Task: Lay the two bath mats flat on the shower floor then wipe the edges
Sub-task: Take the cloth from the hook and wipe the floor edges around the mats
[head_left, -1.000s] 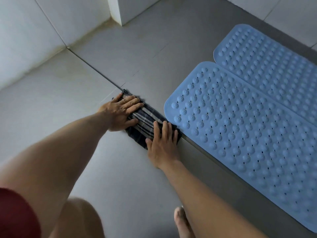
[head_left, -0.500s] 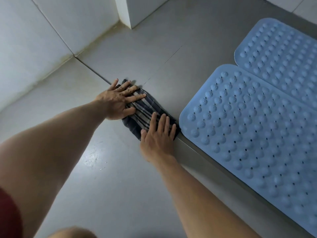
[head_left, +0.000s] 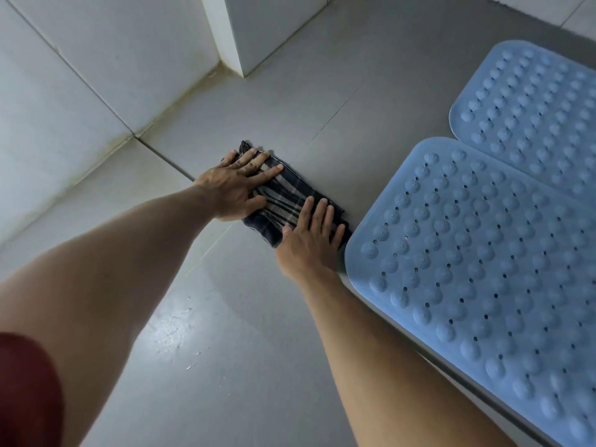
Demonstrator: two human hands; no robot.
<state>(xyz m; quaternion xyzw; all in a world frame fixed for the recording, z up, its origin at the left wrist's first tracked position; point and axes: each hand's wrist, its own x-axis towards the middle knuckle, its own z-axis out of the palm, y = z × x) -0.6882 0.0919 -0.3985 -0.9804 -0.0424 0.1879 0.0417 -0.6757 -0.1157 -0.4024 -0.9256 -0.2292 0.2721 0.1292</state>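
Observation:
Two light blue studded bath mats lie flat side by side on the grey shower floor: the near mat (head_left: 483,269) at right and the far mat (head_left: 532,117) behind it. A dark striped cloth (head_left: 287,201) lies on the floor along the tile joint, its right end touching the near mat's rounded corner. My left hand (head_left: 235,188) presses flat on the cloth's far end, fingers spread. My right hand (head_left: 309,243) presses on its near end, right beside the mat corner.
White tiled wall (head_left: 64,91) runs along the left, with a stained grout line at its foot. A white wall corner (head_left: 232,37) juts out at the top. Wet droplets (head_left: 174,333) shine on the floor tile below my left arm.
Both hands stay pressed on the cloth beside the mat corner. The view has shifted forward, so my knee and foot have dropped out of sight and the mats sit further right.

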